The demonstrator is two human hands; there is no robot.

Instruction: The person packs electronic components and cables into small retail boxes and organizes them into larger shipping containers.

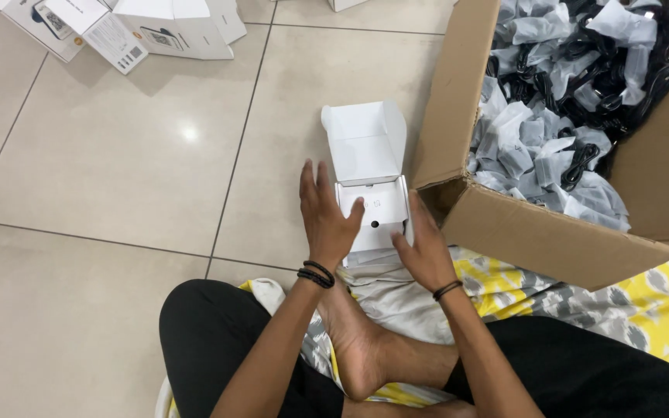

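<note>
White carton sitting on the floor before crossed legs, lid flap standing open.
Thin card, probably light and crushable; left hand and right hand are pressing its side walls with loosely spread fingers, best hold there.

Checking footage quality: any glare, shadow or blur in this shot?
Head view: a small lamp glare spot on the floor tile; soft shadows under the white boxes; the small open box and both hands, left hand and right hand, look sharp.
</note>
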